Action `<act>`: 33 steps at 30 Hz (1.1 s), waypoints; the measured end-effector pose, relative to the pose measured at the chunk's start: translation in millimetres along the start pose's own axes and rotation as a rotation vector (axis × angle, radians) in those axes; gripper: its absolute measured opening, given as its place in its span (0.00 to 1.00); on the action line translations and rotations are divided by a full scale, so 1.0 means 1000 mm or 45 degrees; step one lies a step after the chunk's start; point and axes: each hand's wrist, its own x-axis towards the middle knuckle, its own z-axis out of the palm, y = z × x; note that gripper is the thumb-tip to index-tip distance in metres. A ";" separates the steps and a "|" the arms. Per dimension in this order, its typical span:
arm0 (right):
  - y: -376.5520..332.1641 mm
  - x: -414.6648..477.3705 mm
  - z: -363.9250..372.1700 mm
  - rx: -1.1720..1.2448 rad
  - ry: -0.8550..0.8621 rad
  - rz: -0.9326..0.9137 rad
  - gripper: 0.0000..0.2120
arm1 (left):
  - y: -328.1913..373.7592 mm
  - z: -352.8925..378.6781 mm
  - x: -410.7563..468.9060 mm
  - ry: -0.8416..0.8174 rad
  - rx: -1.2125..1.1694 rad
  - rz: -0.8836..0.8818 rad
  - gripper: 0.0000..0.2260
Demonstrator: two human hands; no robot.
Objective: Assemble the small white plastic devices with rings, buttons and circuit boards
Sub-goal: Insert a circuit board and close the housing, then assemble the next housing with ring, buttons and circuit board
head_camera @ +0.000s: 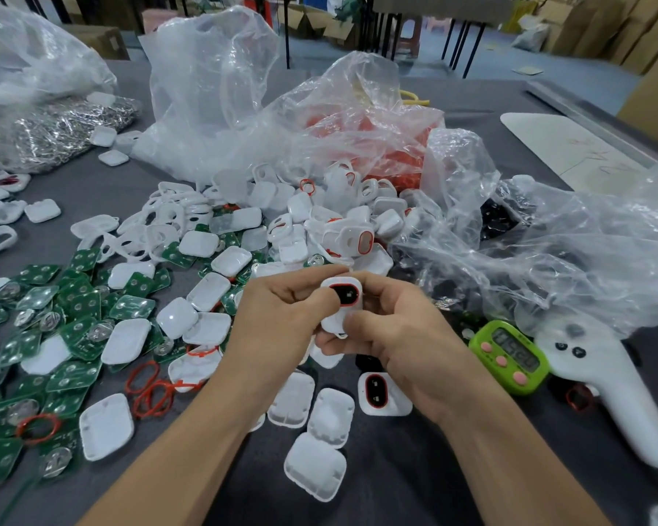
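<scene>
Nearest on the grey table (pixel 396 480) lie loose white back covers (pixel 315 466), hollow side up. Just past them both hands are curled round one small white device (pixel 333 323), held clear of the table. The left hand (pixel 282 320) pinches it from the side with its thumb laid on the red-edged black button (pixel 348 296). The right hand (pixel 403 347) grips its lower end between thumb and fingers. Below the right hand, a second shell (pixel 381 392) with a black button in it lies face up on the table.

The device looks light, hard and smooth, so it is likely a little slippery. Its thin plastic walls would probably flex, or snap their catches, if squeezed across the middle. It is best held by the rim edges, leaving the button face free for a thumb to press.

To the left, loose red rings (pixel 149 389) look soft and floppy and easy to stretch out of shape. The green circuit boards (pixel 73 336) look stiff and flat, best taken by their edges, away from the metal domes. To the right sit a green timer (pixel 509 356) and a white handle (pixel 604 385).

Further back is a heap of white front frames (pixel 320 222). Behind it are crumpled clear bags (pixel 213 89), one holding red parts. Another, at far left, holds shiny metal pieces (pixel 54 134).
</scene>
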 end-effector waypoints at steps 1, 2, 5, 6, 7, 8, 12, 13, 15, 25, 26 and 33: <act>0.000 0.000 0.001 -0.008 -0.003 -0.003 0.20 | 0.000 0.000 0.000 -0.013 -0.008 -0.022 0.13; 0.000 0.000 0.002 0.002 -0.011 -0.004 0.20 | 0.000 0.000 0.000 -0.033 -0.017 -0.036 0.13; 0.000 0.000 0.002 0.035 -0.003 -0.011 0.20 | 0.001 0.001 -0.002 -0.113 -0.068 -0.049 0.16; 0.000 0.001 0.002 0.034 0.018 -0.015 0.19 | 0.000 0.001 -0.002 -0.140 -0.095 -0.043 0.17; 0.001 0.002 0.003 0.028 0.048 -0.017 0.17 | 0.000 0.001 -0.002 -0.167 -0.123 -0.034 0.17; 0.003 0.002 0.004 0.016 0.087 -0.017 0.16 | -0.001 0.000 -0.002 -0.192 -0.133 -0.022 0.18; 0.008 0.004 0.005 -0.076 0.188 -0.021 0.15 | -0.005 0.000 -0.002 -0.224 -0.065 0.013 0.23; 0.007 0.004 0.003 -0.090 0.158 -0.023 0.15 | -0.006 0.000 -0.001 -0.214 -0.060 0.017 0.22; 0.005 0.003 -0.001 -0.082 0.063 -0.028 0.17 | -0.007 0.000 0.001 -0.178 -0.053 0.026 0.20; -0.005 -0.005 -0.009 -0.148 -0.113 0.006 0.20 | -0.002 -0.001 -0.003 -0.152 0.016 0.060 0.18; -0.007 -0.007 -0.008 -0.140 -0.133 0.022 0.20 | -0.001 -0.001 -0.004 -0.133 0.027 0.052 0.18; -0.012 -0.036 -0.009 -0.257 -0.003 0.078 0.16 | 0.005 0.005 -0.013 -0.241 0.067 0.046 0.17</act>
